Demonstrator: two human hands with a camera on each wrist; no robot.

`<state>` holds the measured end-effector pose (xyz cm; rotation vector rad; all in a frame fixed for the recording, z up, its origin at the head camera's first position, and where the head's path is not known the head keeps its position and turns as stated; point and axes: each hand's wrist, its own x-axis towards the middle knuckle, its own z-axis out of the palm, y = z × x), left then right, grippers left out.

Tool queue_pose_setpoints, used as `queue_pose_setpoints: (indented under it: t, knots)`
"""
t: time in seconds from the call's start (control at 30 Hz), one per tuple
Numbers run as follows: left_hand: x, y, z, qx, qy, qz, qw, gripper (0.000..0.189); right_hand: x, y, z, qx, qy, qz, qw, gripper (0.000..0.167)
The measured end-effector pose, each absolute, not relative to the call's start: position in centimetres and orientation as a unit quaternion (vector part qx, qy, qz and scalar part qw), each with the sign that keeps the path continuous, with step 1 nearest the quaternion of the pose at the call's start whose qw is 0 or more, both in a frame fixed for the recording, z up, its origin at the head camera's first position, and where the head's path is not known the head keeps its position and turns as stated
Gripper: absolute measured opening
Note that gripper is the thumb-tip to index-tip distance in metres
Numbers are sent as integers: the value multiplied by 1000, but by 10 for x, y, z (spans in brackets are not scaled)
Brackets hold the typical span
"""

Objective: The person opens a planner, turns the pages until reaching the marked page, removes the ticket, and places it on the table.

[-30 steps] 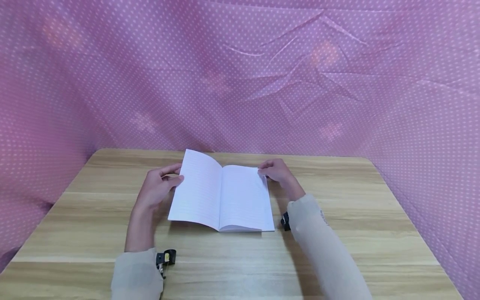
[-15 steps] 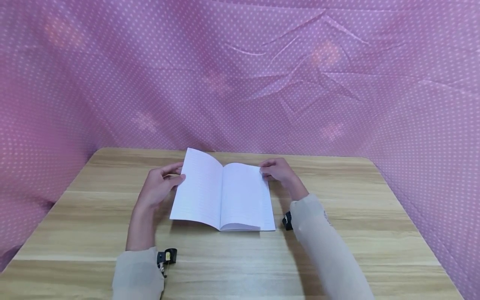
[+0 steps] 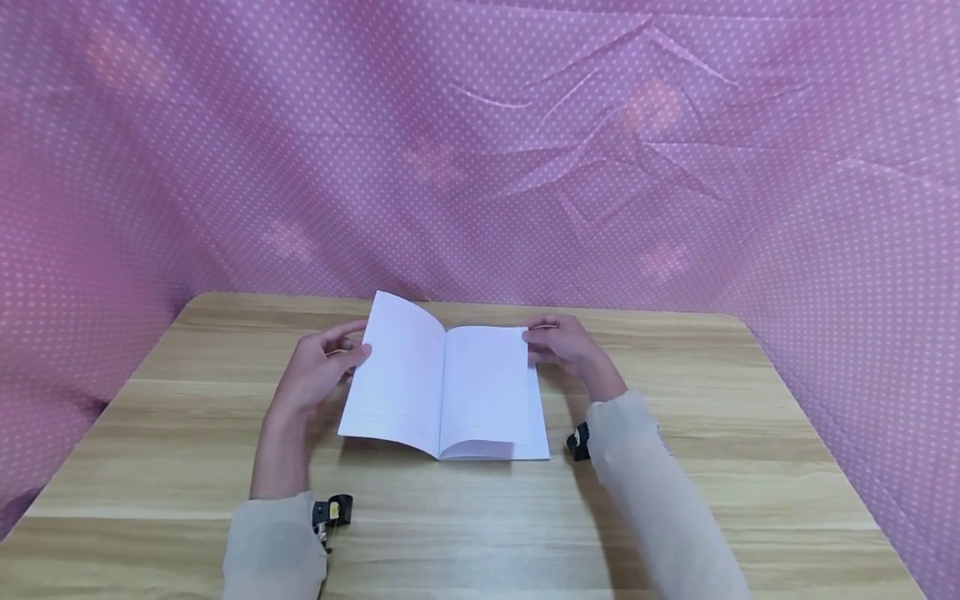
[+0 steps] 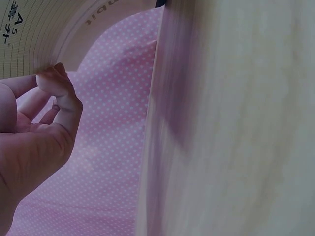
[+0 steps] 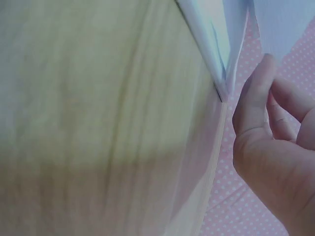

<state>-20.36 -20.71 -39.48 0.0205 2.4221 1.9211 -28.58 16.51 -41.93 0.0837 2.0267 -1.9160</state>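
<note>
An open notebook (image 3: 397,379) with white lined pages lies in the middle of the head view. My left hand (image 3: 317,368) pinches its left edge, and that half is tilted up off the table. In the left wrist view, printed lettering shows on the outer cover (image 4: 29,34) near the thumb and fingers. On the other side, my right hand (image 3: 567,346) pinches the upper right corner of a page (image 3: 483,387), which curves up from the sheets beneath. The right wrist view shows this page (image 5: 281,22) between thumb and fingers, apart from the lower sheets (image 5: 202,27).
A wood-grain table (image 3: 480,533) carries the notebook, which lies near the far edge. Pink dotted cloth (image 3: 480,167) hangs behind the table and at both sides. Small dark devices (image 3: 332,510) sit at the cuffs of both sleeves.
The right hand has moved slightly right and away, and the page in its fingers has lifted further from the sheets below. The left side of the notebook has tilted up a little more.
</note>
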Motion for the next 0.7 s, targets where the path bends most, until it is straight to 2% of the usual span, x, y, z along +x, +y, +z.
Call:
queue_pose_setpoints:
  t: [0.3, 0.7]
  knots:
    - [-201, -207, -395, 12, 787, 616, 21, 49, -284, 166, -414, 38, 687, -703, 182, 26]
    - [-201, -207, -396, 22, 788, 615, 12, 46, -283, 159, -406, 36, 648, -735, 198, 13]
